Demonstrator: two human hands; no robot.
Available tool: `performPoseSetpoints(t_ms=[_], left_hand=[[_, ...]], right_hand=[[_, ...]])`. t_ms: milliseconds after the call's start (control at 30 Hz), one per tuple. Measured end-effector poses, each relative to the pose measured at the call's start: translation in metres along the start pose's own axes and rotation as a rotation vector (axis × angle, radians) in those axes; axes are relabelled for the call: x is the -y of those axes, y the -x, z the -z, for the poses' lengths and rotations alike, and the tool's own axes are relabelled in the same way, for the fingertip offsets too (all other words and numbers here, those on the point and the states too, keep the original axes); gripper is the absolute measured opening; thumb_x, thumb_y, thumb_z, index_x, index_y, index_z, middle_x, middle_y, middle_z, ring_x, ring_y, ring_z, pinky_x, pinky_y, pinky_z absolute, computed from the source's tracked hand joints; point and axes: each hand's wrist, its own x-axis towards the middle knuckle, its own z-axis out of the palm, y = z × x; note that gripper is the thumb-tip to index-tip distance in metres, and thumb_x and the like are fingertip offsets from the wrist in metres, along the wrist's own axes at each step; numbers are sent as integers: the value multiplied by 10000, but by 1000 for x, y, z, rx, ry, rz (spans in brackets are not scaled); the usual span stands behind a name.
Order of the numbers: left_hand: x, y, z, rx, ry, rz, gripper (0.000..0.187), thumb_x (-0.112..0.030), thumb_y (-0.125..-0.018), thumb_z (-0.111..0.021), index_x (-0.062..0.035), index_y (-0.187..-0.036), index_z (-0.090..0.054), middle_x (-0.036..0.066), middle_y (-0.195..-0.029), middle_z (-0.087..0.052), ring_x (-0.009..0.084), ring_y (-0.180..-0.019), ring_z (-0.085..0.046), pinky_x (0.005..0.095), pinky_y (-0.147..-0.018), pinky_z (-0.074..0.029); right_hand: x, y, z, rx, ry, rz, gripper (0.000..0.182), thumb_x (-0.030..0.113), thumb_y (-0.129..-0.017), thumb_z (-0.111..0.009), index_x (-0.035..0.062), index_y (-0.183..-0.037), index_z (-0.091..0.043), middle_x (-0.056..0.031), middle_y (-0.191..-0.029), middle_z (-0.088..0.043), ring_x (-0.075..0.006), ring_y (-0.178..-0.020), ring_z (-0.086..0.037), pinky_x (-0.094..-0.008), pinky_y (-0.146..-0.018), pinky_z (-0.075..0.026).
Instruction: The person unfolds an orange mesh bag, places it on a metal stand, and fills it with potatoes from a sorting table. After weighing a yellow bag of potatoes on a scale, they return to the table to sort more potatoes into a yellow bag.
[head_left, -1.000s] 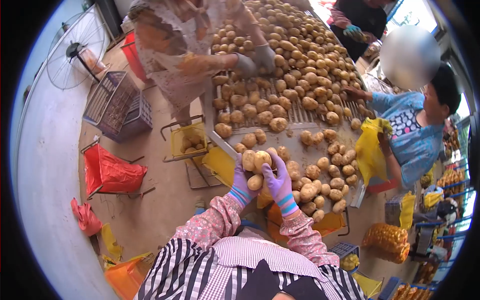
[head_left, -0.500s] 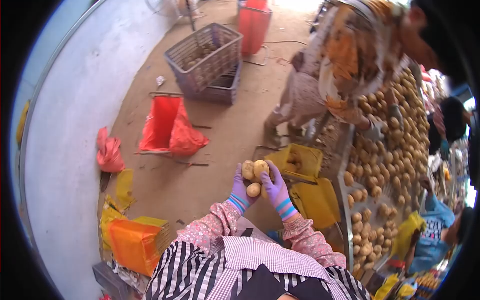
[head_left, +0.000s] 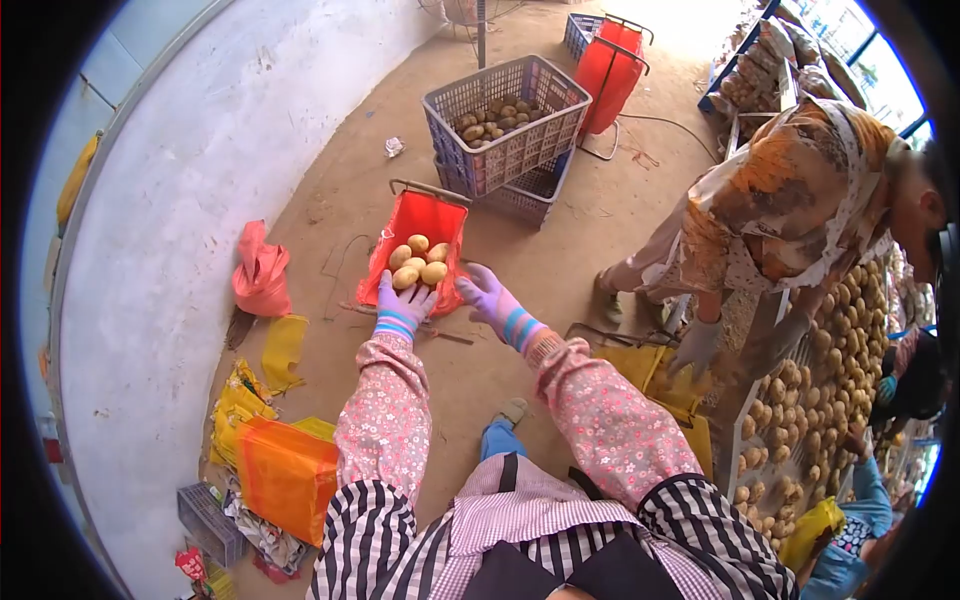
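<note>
Several pale potatoes [head_left: 413, 264] are bunched at the mouth of a red bag [head_left: 442, 216] that hangs on a metal frame. My left hand [head_left: 405, 303], in a purple glove, is against the lowest potatoes with its fingers spread. To the right of the bag's edge, my right hand [head_left: 487, 296] is held apart from the potatoes, fingers extended and nothing in it. How deep the potatoes sit in the bag cannot be made out.
Stacked grey crates [head_left: 508, 150] with potatoes stand behind the bag. A pink bag [head_left: 262, 270] lies by the wall. At the right, a co-worker [head_left: 780, 190] bends over a table of potatoes [head_left: 835, 370]. An orange bundle [head_left: 287, 478] is at lower left.
Both hands have moved forward and left to the red bag. The potatoes held between them are now at the bag, and my right hand has let go. The view has shifted too.
</note>
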Motion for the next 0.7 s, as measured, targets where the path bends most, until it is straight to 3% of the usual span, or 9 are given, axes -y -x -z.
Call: performPoseSetpoints(t_ms=[67,167,233,300,433,533,567,600,700], left_hand=[[13,19,-5,-143,-87,-168,764,-566,-986,-557,-132,-1562,-306,148,-1546,-424,363,-1386,-468,594,-1126,-410],[39,26,29,-46,-174,-126,696,-530,-987,-579,-138,-1526,-377,122,-1516,-465,329,-1338,-511,569,-1094,-445],[66,32,62,53,-221,-5,612,-510,-976,-609,-144,-1449,-479,81,-1458,-531,304,-1290,-545,536,-1051,-478],[106,43,90,59,-316,108,512,-477,-981,-612,-153,-1371,-548,64,-1413,-576,295,-1275,-556,511,-1022,-495],[218,92,86,-29,-642,414,484,-432,-1018,-543,-140,-1403,-522,82,-1424,-565,288,-1190,-579,502,-995,-509],[307,127,63,196,-943,618,487,-418,-1019,-543,-129,-1409,-514,96,-1371,-594,287,-1148,-592,502,-968,-523],[336,141,50,272,-1023,662,469,-385,-1015,-576,-128,-1403,-517,99,-1295,-637,276,-1082,-623,465,-924,-541],[366,154,36,292,-1067,676,469,-385,-1015,-576,-128,-1403,-517,99,-1295,-637,276,-1082,-623,465,-924,-541],[454,208,-10,641,-1327,623,475,-368,-995,-644,-121,-1386,-533,98,-1251,-660,245,-1047,-652,395,-847,-553]], right_hand=[[-20,36,24,15,-124,-138,752,523,-965,-637,102,-1532,-379,-157,-1474,-515,-278,-1256,-584,-465,-982,-513],[-84,106,82,-44,-162,-285,654,502,-972,-633,97,-1463,-484,-112,-1351,-594,-219,-1157,-627,-401,-931,-527],[-179,153,128,-78,-168,-186,590,485,-1004,-605,120,-1455,-500,-65,-1326,-614,-192,-1124,-636,-385,-942,-522],[-178,233,144,-232,-190,-255,585,491,-1006,-603,112,-1442,-514,-48,-1282,-629,-174,-1095,-631,-358,-909,-519],[-222,377,163,-562,-278,-367,581,490,-1009,-604,93,-1426,-528,-27,-1211,-643,-150,-1036,-618,-323,-836,-510],[-257,462,156,-789,-402,-345,561,473,-1008,-616,92,-1413,-538,-26,-1216,-643,-149,-1022,-620,-307,-809,-512],[-283,484,150,-855,-493,-267,532,455,-1006,-628,94,-1390,-552,-32,-1202,-652,-150,-1000,-631,-289,-781,-514],[-292,508,140,-889,-526,-249,532,455,-1006,-628,94,-1390,-552,-32,-1202,-652,-150,-1000,-631,-289,-781,-514],[-309,575,110,-1016,-800,-123,488,426,-1015,-627,90,-1364,-567,-40,-1173,-671,-144,-963,-642,-283,-765,-523]])
